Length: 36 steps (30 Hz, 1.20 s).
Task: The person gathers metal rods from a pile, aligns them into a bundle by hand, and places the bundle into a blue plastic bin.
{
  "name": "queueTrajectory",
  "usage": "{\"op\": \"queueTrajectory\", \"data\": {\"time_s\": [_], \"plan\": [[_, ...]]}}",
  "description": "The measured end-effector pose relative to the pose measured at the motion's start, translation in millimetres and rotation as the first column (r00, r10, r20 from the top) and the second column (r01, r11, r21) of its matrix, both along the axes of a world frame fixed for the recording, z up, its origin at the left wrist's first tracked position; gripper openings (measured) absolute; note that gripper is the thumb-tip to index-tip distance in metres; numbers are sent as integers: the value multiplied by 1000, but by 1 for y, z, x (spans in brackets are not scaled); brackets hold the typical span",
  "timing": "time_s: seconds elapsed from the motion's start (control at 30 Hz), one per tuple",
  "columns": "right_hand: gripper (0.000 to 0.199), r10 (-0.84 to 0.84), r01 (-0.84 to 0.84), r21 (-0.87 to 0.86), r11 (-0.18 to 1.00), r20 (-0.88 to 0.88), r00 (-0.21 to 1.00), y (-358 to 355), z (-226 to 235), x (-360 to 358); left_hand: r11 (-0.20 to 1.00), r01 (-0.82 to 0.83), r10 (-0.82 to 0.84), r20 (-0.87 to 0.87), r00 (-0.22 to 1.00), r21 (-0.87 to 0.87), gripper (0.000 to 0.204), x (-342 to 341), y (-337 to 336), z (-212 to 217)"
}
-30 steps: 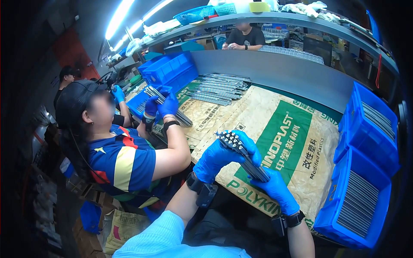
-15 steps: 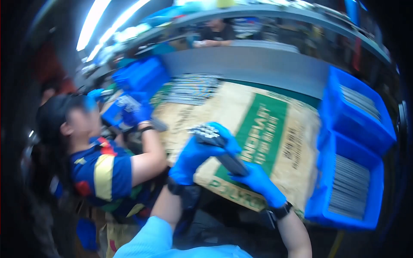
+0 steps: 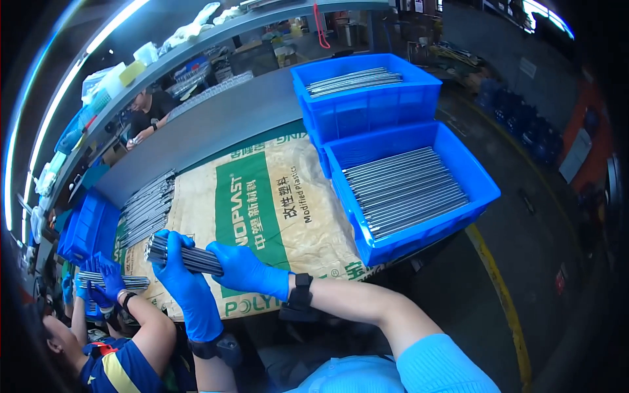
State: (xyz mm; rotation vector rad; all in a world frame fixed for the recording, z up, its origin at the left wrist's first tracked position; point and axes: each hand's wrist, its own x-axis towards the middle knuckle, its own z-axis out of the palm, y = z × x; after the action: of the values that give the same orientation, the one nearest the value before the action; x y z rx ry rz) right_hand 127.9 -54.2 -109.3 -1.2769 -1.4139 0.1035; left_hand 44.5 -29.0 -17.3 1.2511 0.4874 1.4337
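A bundle of thin grey metal rods is held over the near left part of the table. My left hand, in a blue glove, is closed around its left end, where the rod tips show in a cluster. My right hand, gloved too, grips the right end and hides those tips. Beneath the bundle lies a tan and green paper sack spread over the table. More rods rest in a loose layer beyond my left hand.
To the right, a blue bin holds a row of rods; another blue bin with rods stands behind it. A co-worker at my left holds a rod bundle beside blue bins. A grey panel borders the far edge.
The view has swung right, bringing the right-hand bins toward the middle and the co-worker to the lower left. Both hands still hold the rod bundle, now angled less steeply.
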Motion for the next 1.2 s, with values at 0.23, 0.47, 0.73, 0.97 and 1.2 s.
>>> {"op": "queueTrajectory", "data": {"time_s": [0.23,0.47,0.73,0.97,1.2], "plan": [[29,34,42,-203,978,359,933,-90,127,30,907,421,-400,329,855,8,22,-11,-28,65],[27,-280,632,-47,773,869,408,-236,183,188,594,798,-794,-232,562,-104,39,44,-41,11],[19,-8,778,-432,455,872,489,-290,131,305,767,254,-546,-391,741,-589,25,-13,8,-109],[12,383,445,-668,597,724,573,-246,96,317,804,69,-413,-471,779,-591,20,-15,22,-129],[14,489,238,-837,493,493,719,-231,58,307,841,-90,-275,-565,778,-533,18,-10,20,-147]]}}
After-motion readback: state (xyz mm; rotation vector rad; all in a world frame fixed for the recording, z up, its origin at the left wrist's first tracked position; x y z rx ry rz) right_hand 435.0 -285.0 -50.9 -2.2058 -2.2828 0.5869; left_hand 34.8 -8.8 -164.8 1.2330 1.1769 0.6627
